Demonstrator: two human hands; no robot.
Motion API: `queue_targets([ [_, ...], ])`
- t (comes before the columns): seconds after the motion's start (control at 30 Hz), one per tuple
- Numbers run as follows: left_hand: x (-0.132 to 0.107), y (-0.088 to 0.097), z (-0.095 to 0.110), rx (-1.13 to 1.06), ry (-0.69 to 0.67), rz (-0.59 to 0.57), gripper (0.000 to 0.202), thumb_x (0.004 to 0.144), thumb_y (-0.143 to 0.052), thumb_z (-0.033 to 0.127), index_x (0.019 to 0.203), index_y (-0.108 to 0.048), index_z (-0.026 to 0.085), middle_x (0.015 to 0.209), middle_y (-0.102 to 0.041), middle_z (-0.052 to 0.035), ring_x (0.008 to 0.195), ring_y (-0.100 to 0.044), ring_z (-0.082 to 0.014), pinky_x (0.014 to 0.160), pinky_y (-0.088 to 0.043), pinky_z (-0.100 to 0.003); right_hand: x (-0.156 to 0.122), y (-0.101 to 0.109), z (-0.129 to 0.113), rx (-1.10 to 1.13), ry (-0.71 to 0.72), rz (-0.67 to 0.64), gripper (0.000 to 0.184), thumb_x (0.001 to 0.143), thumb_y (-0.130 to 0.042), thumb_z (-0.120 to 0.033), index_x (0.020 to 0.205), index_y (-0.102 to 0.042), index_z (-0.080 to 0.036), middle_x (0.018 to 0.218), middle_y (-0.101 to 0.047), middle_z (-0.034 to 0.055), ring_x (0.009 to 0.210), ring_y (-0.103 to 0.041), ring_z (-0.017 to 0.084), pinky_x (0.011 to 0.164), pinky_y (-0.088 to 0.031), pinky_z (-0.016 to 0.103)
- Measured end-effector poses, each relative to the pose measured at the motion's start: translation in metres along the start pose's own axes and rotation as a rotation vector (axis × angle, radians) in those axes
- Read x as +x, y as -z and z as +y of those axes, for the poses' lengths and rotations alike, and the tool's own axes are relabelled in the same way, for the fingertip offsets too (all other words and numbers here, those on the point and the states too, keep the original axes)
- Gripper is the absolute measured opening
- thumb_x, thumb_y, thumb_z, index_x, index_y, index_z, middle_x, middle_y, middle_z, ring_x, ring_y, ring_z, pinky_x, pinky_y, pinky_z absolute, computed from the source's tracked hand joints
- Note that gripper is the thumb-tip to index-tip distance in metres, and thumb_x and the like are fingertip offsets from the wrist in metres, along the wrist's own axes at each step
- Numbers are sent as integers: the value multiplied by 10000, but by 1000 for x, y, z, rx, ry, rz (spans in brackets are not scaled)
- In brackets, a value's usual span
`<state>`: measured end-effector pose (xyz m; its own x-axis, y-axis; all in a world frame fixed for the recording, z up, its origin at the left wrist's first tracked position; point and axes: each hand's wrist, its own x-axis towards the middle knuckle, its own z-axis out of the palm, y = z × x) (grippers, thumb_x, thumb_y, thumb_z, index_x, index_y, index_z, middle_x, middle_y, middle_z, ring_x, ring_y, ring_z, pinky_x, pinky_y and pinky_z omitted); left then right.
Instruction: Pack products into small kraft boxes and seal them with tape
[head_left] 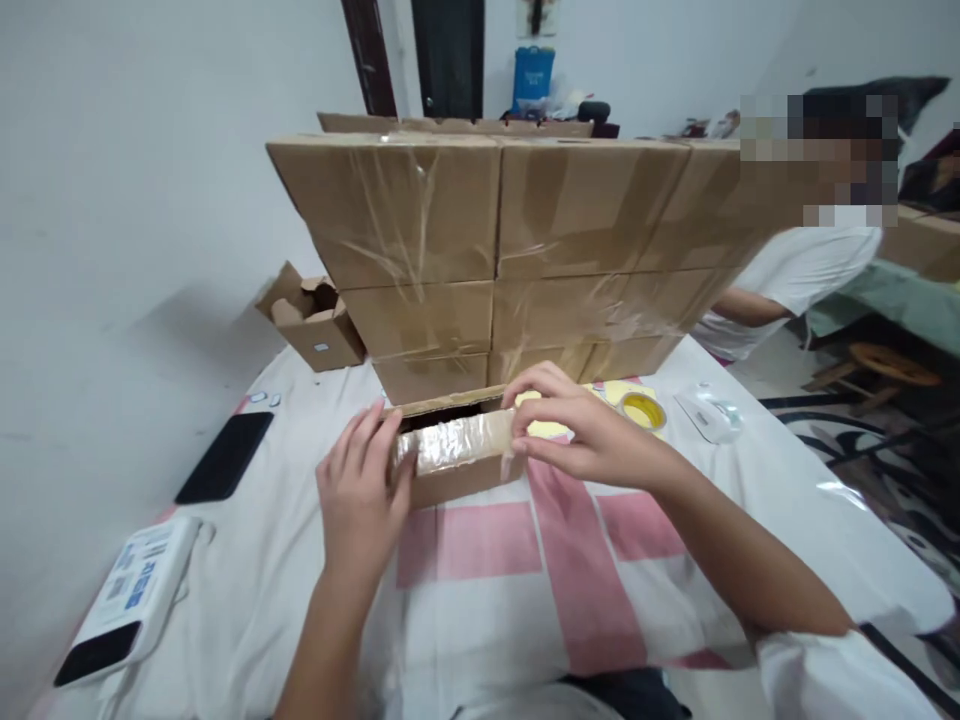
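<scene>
A small cardboard box (469,482) lies on the cloth in front of me, with a dark gap along its far side. Shiny clear tape (454,445) runs over its near upper edge, and a loose bit hangs at the right end. My left hand (364,475) is closed round the box's left end, thumb on the near side. At the right end, my right hand (566,425) has thumb and fingers pinched at the end of the tape; the exact contact is partly hidden.
Stacked taped cartons (420,220) rise behind the box. An open carton (319,325) stands at left. A black phone (225,458) and white device (139,590) lie leftward; a yellow tape roll (643,410) and whitish object (707,415) lie rightward. Another person (802,275) is beyond.
</scene>
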<state>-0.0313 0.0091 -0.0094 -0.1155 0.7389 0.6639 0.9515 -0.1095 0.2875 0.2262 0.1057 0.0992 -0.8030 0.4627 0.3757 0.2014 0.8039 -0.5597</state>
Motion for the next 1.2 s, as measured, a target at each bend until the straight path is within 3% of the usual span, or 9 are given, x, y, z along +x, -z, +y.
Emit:
queue_targets([
  [0.1, 9, -4, -13, 30, -97, -279, 521, 1009, -339, 125, 1513, -377, 252, 1526, -524, -71, 1462, -419, -243, 1199, -228, -481, 37, -9, 17, 65, 36, -158, 125, 971, -648, -280, 872, -651, -204, 1155, -594, 73, 1147, -505, 234, 1027, -416, 408],
  [0.2, 4, -7, -16, -11, -81, -400, 486, 1034, -318, 192, 1514, -376, 231, 1459, -593, -66, 1411, -489, -227, 1226, -201, -496, 67, -30, 34, 49, 0, -258, 134, 978, -622, -295, 882, -640, -204, 1163, -592, 74, 1154, -492, 249, 1057, -386, 448],
  [0.3, -3, -8, -17, -38, -87, -393, 516, 1024, -433, 382, 1507, -394, 203, 1452, -595, -94, 1411, -490, -265, 1234, -219, -533, 83, -50, 48, 5, -54, -314, 129, 988, -576, -265, 886, -623, -202, 1183, -584, 74, 1169, -475, 259, 1072, -359, 485],
  [0.4, -5, -10, -19, -30, -115, -351, 577, 996, -494, 459, 1502, -408, 194, 1426, -616, -101, 1397, -506, -282, 1232, -241, -564, 89, -61, 60, -8, -82, -356, 154, 999, -543, -257, 877, -615, -196, 1206, -563, 83, 1185, -459, 264, 1066, -368, 493],
  [0.63, -3, -18, -21, 65, -295, -275, 394, 1002, -530, 383, 1386, -580, 306, 1448, -592, -123, 1366, -531, -358, 1129, -349, -700, 92, -67, 71, -83, -121, -425, 205, 1009, -516, -248, 830, -599, -191, 1222, -516, 82, 1159, -449, 258, 1033, -416, 487],
  [0.77, -3, -18, -16, 101, -306, -249, 316, 1007, -520, 340, 1291, -656, 310, 1405, -619, -158, 1331, -555, -403, 1036, -367, -796, 93, -70, 76, -126, -93, -428, 208, 1017, -517, -270, 842, -599, -192, 1230, -512, 78, 1154, -445, 258, 1028, -421, 489],
  [0.97, -3, -18, -13, 95, -275, -249, 312, 992, -550, 342, 1282, -663, 313, 1402, -622, -160, 1342, -548, -387, 1076, -348, -776, 96, -70, 81, -87, -47, -420, 180, 1017, -511, -247, 873, -609, -200, 1251, -508, 89, 1176, -445, 265, 1045, -415, 496],
  [1.2, -8, -21, -13, 103, -265, -227, 409, 983, -575, 334, 1391, -574, 327, 1420, -615, -131, 1366, -527, -372, 1136, -310, -736, 95, -50, 73, 115, 13, -383, 168, 1024, -516, -271, 895, -602, -205, 1282, -500, 80, 1267, -432, 242, 1129, -364, 452],
])
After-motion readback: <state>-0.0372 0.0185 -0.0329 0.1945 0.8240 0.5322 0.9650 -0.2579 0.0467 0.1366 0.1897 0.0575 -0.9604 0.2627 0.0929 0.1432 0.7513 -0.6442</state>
